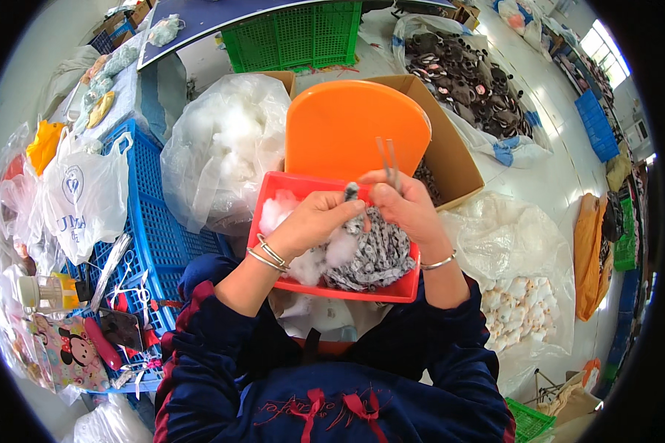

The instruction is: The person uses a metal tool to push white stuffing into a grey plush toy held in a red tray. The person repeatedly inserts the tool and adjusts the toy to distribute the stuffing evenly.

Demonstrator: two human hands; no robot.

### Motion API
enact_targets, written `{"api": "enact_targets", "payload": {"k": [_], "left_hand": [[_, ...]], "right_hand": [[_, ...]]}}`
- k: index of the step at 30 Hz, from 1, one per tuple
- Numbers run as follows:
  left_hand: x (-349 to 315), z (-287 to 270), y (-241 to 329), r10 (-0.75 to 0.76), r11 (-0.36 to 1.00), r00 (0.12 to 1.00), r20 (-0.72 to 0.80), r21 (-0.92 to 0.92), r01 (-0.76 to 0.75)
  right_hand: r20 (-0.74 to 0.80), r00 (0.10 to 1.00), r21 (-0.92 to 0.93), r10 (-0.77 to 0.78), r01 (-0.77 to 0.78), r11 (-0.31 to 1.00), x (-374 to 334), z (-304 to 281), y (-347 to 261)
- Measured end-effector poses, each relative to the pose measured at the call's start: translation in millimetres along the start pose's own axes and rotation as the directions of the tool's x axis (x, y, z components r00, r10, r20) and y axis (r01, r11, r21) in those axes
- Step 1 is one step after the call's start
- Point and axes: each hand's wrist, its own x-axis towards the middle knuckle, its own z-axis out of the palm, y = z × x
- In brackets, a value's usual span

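Over a red plastic tray (377, 295) on my lap, my left hand (316, 223) pinches a small grey-and-black mottled plush piece (352, 192), its tip standing up past the fingers. My right hand (408, 210) is closed round a pair of metal tweezers (387, 159), whose two prongs point up and away from me. Its fingertips are close beside the plush piece; whether they touch it, I cannot tell. In the tray lie white fluffy stuffing (277, 213) on the left and a heap of similar mottled plush pieces (377, 258) on the right.
An orange stool seat (355, 129) stands just beyond the tray, against a cardboard box (451, 159). A clear bag of stuffing (225, 140) and a blue crate (155, 229) are on the left. Sacks of dark plush pieces (462, 81) and white-and-tan pieces (521, 310) lie on the right.
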Motion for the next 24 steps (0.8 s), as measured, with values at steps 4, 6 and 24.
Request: {"api": "enact_targets", "payload": {"k": [4, 6, 24], "left_hand": [[5, 5, -8, -0.117, 0.991, 0.992, 0.042, -0.059, 0.119], [4, 8, -8, -0.081, 0.99, 0.994, 0.073, -0.111, 0.089], [-10, 29, 6, -0.06, 0.997, 0.998, 0.019, -0.04, 0.061]], "right_hand": [[0.159, 0.986, 0.077, 0.047, -0.06, 0.995, 4, 10, 5], [0.151, 0.988, 0.049, 0.019, -0.026, 0.998, 3, 7, 6], [-0.428, 0.886, 0.12, -0.18, 0.253, 0.96, 15, -34, 1]]}}
